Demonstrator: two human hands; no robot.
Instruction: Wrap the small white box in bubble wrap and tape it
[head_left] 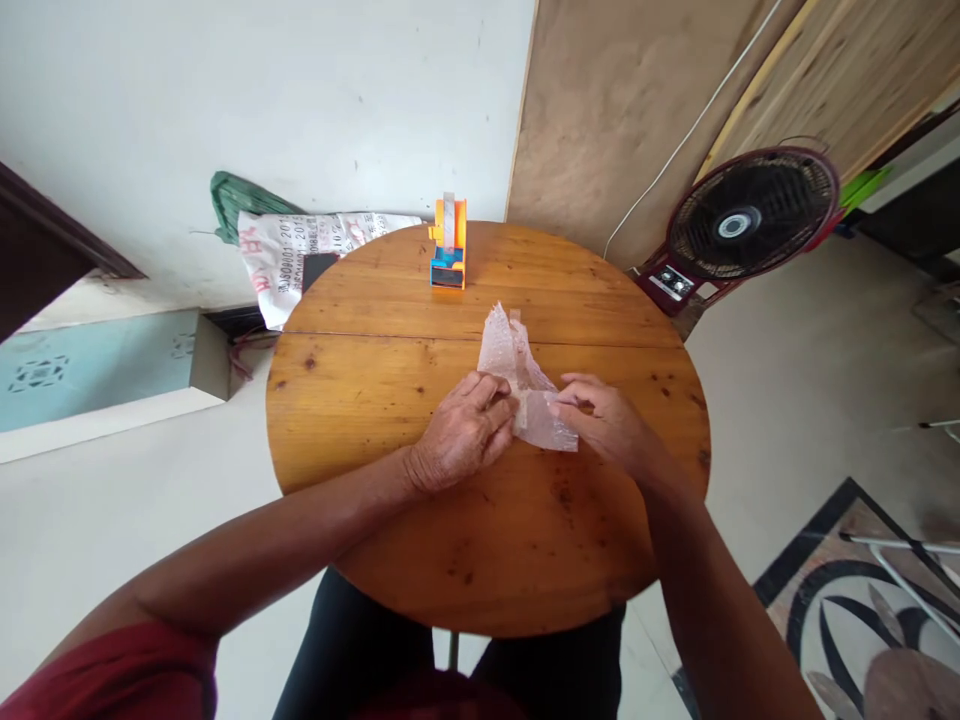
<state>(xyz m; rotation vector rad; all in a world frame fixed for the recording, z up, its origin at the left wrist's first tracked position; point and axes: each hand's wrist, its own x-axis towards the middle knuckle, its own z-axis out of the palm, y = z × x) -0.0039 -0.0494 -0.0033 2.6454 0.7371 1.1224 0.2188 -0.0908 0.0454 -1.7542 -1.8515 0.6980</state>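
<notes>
left hand [463, 432] was mostly curled, fingertips on the left side of the clear, crinkled wrap [496, 350]; could not tell if it pinched or just pressed. right hand [609, 425] was about half open, bent fingertips at the wrap's right part; firm hold there, could not tell. wrap lay across the middle of the round wooden table [352, 400], between and slightly beyond the hands, uneven, one end pointing away from the person. handling, as judged: the left fingers did best anchoring the sheet low and flat, while the right worked lightly along the edge, since thin film like this would likely crease, slip or tear if tugged; small, even pulls suited it better. counts: two hands, one piece of wrap as far as seen (overlapping layers unclear), one orange and blue tape dispenser [460, 225] near the far edge, one table, one fan [739, 225], one printed sack [330, 235].
</notes>
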